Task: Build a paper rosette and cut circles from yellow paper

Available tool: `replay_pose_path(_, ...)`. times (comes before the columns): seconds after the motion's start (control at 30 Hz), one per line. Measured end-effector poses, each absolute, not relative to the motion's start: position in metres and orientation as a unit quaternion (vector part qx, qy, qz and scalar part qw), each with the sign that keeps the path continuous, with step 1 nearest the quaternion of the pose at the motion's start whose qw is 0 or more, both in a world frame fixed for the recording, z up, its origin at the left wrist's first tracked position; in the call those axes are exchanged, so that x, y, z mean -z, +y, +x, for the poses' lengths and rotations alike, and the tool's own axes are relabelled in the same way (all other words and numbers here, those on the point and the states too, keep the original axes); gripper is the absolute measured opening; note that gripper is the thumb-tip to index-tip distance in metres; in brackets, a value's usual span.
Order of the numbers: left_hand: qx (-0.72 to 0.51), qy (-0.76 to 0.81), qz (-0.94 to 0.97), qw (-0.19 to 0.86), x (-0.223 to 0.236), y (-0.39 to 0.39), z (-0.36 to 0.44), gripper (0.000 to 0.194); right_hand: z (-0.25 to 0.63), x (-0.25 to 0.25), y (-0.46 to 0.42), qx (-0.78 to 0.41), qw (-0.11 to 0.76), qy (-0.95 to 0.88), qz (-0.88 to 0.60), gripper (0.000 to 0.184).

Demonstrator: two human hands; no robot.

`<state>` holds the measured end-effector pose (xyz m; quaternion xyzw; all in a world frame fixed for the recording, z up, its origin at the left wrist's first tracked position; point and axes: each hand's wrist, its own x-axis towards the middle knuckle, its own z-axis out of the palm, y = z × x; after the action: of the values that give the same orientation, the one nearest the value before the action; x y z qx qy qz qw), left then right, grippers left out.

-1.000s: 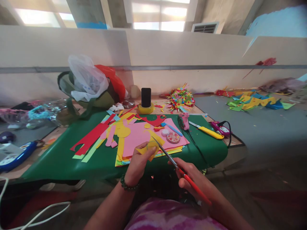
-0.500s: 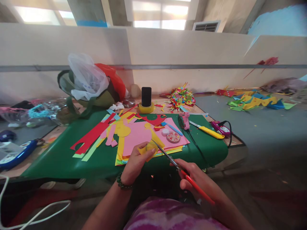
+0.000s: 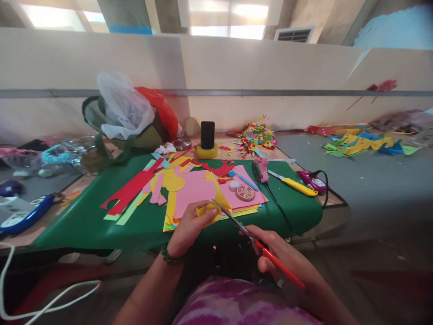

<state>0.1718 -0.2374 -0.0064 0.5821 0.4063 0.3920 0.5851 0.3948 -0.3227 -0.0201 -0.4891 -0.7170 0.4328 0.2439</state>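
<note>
Between the thumb and fingers of my left hand (image 3: 192,225) is a small piece of yellow paper (image 3: 213,215) with a curved edge. My right hand (image 3: 270,246) is closed round the red handles of a pair of scissors (image 3: 277,264). Their metal blades reach up and left to the yellow piece; whether they bite into it I cannot tell. Just beyond the hands lies a stack of coloured sheets with a pink sheet (image 3: 189,192) on top. A yellow paper scrap (image 3: 219,192) rests on that pink sheet.
Red strips (image 3: 135,185) and other paper cuttings cover the left of the green mat (image 3: 81,225). To the right are a pink glue gun (image 3: 262,169), a yellow utility knife (image 3: 297,186) and a round patterned tin (image 3: 245,192). A phone (image 3: 207,134) stands behind.
The yellow piece has turned slightly in my left hand, and the scissor tips have shifted a little left across it. The whole view has moved slightly.
</note>
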Motion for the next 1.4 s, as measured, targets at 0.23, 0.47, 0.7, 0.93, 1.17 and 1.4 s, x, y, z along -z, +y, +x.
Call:
replay_pose_path(0.23,-0.359,0.412,0.59,0.594,0.002,-0.237,0.168,0.04,0.394,0.023,-0.324,-0.482,0.233,-0.672,-0.511,0.079)
replay_pose_path(0.47,-0.373,0.407,0.612,0.566,-0.004,-0.239,0.168,0.031,0.395,0.027,-0.324,-0.48,0.232,-0.667,-0.521,0.063)
replay_pose_path(0.7,-0.404,0.415,0.567,0.585,0.009,-0.236,0.169,0.034,0.393,0.022,-0.325,-0.46,0.24,-0.688,-0.507,0.084)
replay_pose_path(0.93,-0.389,0.416,0.585,0.578,0.008,-0.236,0.169,0.033,0.393,0.019,-0.325,-0.445,0.235,-0.709,-0.495,0.099)
replay_pose_path(1.17,-0.384,0.427,0.566,0.591,0.008,-0.236,0.169,0.033,0.393,0.018,-0.326,-0.45,0.236,-0.703,-0.498,0.094)
replay_pose_path(1.4,-0.377,0.428,0.568,0.593,0.006,-0.237,0.169,0.033,0.394,0.024,-0.326,-0.468,0.242,-0.686,-0.502,0.097)
